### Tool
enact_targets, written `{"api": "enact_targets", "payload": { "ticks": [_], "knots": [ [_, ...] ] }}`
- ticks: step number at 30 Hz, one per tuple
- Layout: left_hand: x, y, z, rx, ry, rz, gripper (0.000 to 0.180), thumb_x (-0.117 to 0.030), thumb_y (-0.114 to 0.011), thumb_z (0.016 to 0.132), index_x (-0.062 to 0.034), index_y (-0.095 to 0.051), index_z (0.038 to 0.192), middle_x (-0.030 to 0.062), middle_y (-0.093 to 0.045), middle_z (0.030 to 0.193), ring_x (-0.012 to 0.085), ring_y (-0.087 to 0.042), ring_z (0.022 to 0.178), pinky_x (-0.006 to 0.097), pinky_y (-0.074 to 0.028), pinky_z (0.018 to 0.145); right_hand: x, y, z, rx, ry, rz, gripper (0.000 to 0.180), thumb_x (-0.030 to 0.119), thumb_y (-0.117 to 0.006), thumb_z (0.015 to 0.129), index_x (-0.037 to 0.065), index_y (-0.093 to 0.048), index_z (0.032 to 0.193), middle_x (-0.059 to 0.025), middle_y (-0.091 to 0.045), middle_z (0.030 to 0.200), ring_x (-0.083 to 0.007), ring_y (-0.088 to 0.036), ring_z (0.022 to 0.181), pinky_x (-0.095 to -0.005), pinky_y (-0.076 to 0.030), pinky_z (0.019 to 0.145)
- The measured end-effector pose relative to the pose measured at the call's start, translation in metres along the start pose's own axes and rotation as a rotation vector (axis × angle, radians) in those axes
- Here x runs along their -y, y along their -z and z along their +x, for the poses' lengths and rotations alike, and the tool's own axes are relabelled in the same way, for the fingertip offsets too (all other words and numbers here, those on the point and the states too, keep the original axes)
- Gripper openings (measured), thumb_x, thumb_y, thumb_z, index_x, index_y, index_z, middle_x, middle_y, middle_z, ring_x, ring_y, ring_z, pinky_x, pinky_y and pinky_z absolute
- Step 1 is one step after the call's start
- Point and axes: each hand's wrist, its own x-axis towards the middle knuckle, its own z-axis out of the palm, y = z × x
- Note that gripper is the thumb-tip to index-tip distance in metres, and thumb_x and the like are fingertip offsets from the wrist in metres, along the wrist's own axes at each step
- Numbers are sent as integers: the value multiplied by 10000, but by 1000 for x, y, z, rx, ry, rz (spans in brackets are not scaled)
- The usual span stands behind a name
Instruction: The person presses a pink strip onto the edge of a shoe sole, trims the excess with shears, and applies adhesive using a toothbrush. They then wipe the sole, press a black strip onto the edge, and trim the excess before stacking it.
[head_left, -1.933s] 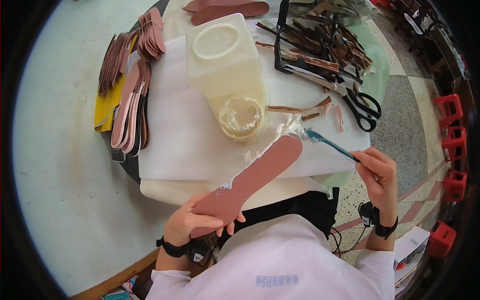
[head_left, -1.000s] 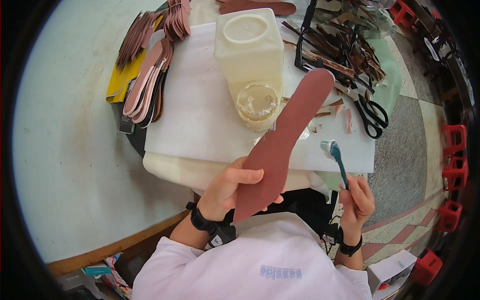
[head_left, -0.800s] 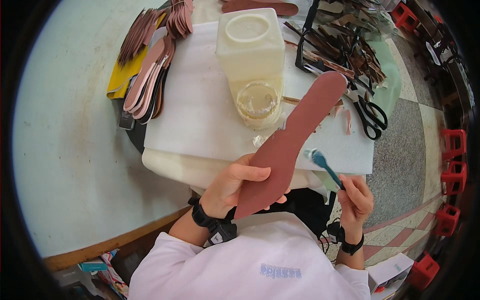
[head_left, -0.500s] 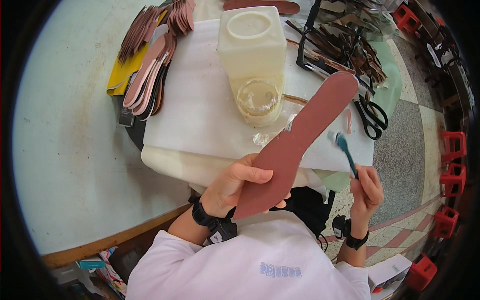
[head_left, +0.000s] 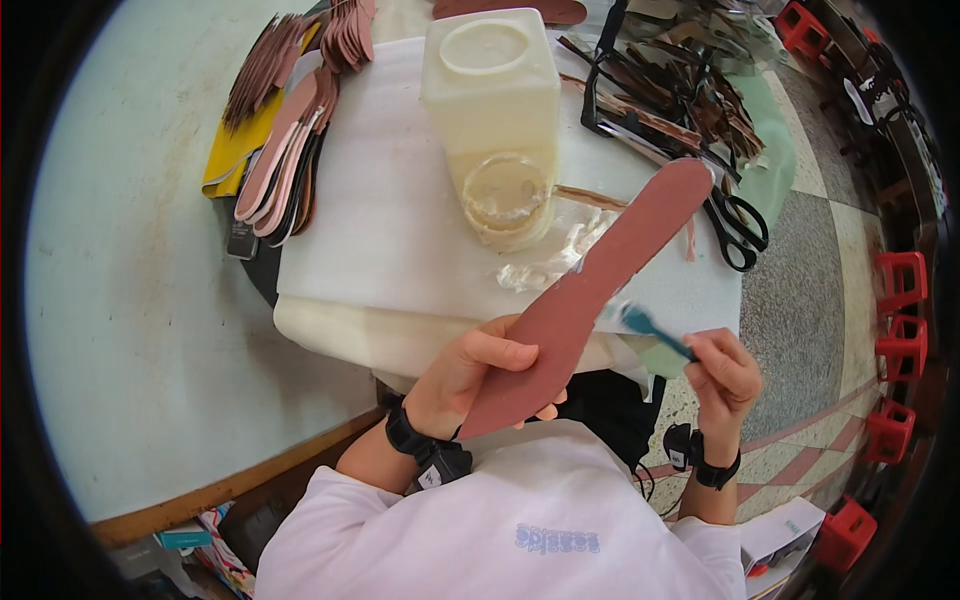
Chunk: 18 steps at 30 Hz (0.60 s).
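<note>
My left hand (head_left: 480,370) grips the broad end of a reddish-brown shoe insole (head_left: 595,280), thumb on top and fingers beneath. The insole slants up to the right, its narrow rounded end farthest from me. Pinched in my right hand (head_left: 725,375) is a small teal-handled brush (head_left: 657,330). Its blurred head is close to the insole's right edge; whether they touch I cannot tell. Beyond the insole stands a translucent glue container (head_left: 490,110) with a round, crusted opening (head_left: 508,190) low at its front. Glossy clear smears (head_left: 545,265) lie on the white sheet beside it.
At the left, stacked insoles (head_left: 285,150) lie partly over a yellow sheet (head_left: 228,160). Black-handled scissors (head_left: 738,232) rest at the table's right edge, below a heap of dark scraps (head_left: 700,100). Red stools (head_left: 902,345) stand along the floor at right.
The brush has swung left and down toward the insole's right edge. My left hand still holds the insole, whose far end has dipped slightly. The whole view has shifted a little.
</note>
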Motion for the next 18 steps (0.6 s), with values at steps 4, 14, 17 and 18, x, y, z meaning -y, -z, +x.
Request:
{"api": "enact_targets", "payload": {
  "ticks": [4, 14, 17, 18],
  "knots": [
    [2, -3, -2, -37, -7, -1, 413, -93, -566, 810, 20, -436, 1186, 200, -615, 877, 283, -666, 683, 313, -565, 490, 0, -2, 0, -8, 10, -64, 290, -87, -620, 719, -23, -653, 1000, -107, -610, 856, -134, -540, 675, -211, -396, 569],
    [1, 4, -2, -67, -1, 53, 451, -113, -582, 791, 12, -436, 1199, 169, -619, 857, 258, -659, 649, 285, -533, 467, 2, 5, 7, -60, 54, -123, 268, -56, -648, 688, -9, -672, 950, -93, -613, 798, -138, -544, 638, -216, -397, 543],
    [2, 2, -2, -84, 2, 69, 457, -120, -582, 788, 11, -435, 1200, 171, -622, 852, 257, -659, 640, 279, -525, 458, -3, 3, 9, 7, 48, -98, 286, -77, -642, 678, 2, -673, 951, -91, -611, 807, -140, -547, 646, -216, -392, 544],
    [3, 2, -1, -91, -2, 66, 460, -126, -583, 787, 11, -435, 1201, 174, -624, 850, 258, -659, 634, 276, -518, 450, -6, 4, 10, -86, 53, -130, 290, -84, -636, 681, -1, -670, 957, -90, -610, 820, -137, -543, 655, -215, -389, 551]
  ]
}}
